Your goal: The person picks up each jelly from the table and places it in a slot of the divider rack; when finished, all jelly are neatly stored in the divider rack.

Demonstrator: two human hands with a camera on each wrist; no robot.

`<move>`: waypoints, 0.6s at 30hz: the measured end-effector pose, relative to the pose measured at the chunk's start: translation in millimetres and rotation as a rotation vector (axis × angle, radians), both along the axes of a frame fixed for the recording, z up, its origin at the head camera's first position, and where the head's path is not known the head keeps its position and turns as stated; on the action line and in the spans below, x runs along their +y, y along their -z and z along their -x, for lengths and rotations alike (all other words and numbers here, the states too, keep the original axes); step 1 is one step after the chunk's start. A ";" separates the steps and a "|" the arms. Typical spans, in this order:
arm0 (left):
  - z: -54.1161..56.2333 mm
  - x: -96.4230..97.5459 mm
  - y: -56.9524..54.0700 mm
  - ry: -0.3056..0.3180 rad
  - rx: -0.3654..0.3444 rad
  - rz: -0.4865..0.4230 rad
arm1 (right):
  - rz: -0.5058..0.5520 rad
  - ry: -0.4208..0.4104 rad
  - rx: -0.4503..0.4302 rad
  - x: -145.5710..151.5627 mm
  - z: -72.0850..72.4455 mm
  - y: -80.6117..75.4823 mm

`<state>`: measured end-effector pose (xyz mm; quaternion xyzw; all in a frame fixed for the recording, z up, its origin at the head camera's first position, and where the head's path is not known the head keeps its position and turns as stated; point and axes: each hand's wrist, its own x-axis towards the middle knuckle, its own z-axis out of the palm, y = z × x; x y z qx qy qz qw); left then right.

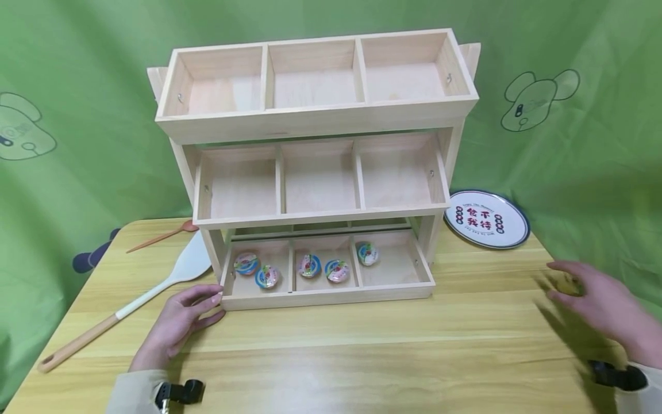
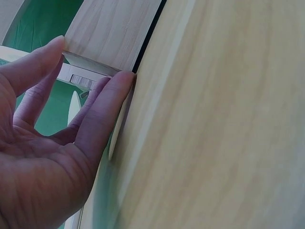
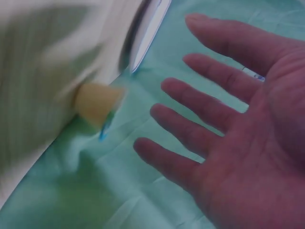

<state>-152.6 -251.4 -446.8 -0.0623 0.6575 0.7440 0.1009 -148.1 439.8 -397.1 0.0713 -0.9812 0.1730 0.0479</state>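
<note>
A three-tier wooden shelf (image 1: 315, 123) stands at the back of the table. At the bottom tray's left front corner, my left hand (image 1: 181, 319) holds the tray's end. Its thumb is at the upper edge and a finger at the lower edge in the left wrist view. Inside that tray lie small jelly cups (image 1: 337, 271) with printed lids: two in the left compartment, two in the middle, one in the right. Far right, my right hand (image 1: 602, 299) reaches beside a yellow jelly cup (image 3: 97, 102), fingers spread and palm bare; the cup stands apart from the fingertips.
Left of the shelf lie a white spatula (image 1: 191, 259) with a wooden handle and a small wooden spoon (image 1: 162, 234). A white oval plate (image 1: 486, 218) with a dark rim and red characters sits right of it. Green cloth (image 1: 569, 167) hangs behind the table (image 1: 362, 356).
</note>
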 end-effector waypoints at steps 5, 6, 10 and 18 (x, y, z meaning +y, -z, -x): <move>0.3 -0.5 -0.3 0.015 -0.005 0.008 | -0.054 0.058 -0.073 18.7 2.1 7.5; 0.6 -0.8 -0.6 0.018 -0.007 0.009 | -0.065 0.066 -0.071 21.7 2.4 9.5; 1.1 -1.8 -1.7 0.018 -0.016 0.009 | -0.090 0.093 -0.078 29.5 6.0 15.2; 0.9 -2.3 -0.3 0.011 -0.020 0.005 | -0.126 0.095 -0.127 37.6 12.2 19.4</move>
